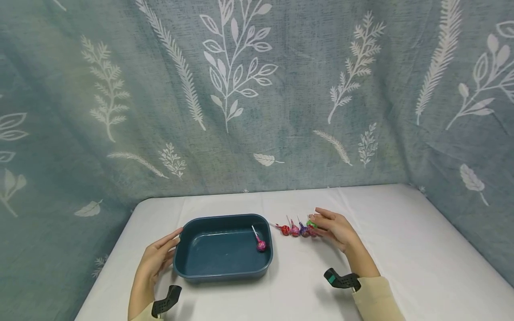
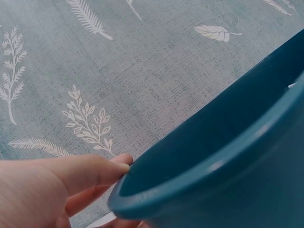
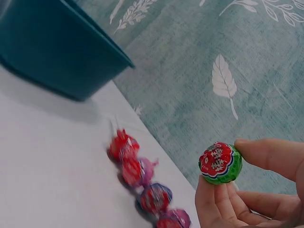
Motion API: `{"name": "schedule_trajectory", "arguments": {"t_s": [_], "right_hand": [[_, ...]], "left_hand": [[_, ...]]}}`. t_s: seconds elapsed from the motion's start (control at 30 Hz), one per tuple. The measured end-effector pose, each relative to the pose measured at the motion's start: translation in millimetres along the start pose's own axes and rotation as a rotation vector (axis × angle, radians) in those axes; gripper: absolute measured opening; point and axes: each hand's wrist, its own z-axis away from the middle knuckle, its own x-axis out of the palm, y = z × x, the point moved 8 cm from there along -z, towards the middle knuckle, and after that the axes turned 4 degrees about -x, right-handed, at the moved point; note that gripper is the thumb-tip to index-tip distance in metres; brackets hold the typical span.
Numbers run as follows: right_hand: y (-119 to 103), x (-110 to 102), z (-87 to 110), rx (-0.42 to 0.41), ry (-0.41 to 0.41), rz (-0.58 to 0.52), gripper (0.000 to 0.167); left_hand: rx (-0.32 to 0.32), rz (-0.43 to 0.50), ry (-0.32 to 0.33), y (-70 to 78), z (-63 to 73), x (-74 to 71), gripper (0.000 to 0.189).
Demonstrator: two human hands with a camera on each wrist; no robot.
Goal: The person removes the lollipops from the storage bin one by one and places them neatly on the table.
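A dark teal plastic tray stands on the table with a pink-wrapped lollipop inside, its white stick leaning toward the back wall. At the tray's left end my left hand holds the rim, thumb on the edge and other fingers against the outside. To the right of the tray, my right hand pinches a green and red lollipop by its round head, raised above the table. Beneath it lies a row of several lollipops, among them a red one, a pink one and a purple one.
A white cloth covers the table. Behind and beside it hangs a grey-green curtain with white leaf prints. Each wrist wears a black camera mount, such as the right one.
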Motion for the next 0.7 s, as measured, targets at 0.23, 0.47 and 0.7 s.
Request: {"name": "schedule_trajectory", "arguments": {"t_s": [0.23,0.47,0.7], "right_hand": [[-4,-27,5.2,0.009,0.030,0.046,0.073],[0,-51,6.9,0.049,0.088,0.123,0.074],[2,-67,6.1,0.056,0.111,0.177,0.070]], "left_hand": [[0.005,-0.001,0.009,0.0,-0.3,0.7,0.049],[0.010,0.007,0.014,1.1,-0.6,1.0,0.049],[0.015,0.009,0.016,1.5,-1.2,0.2,0.048]]}}
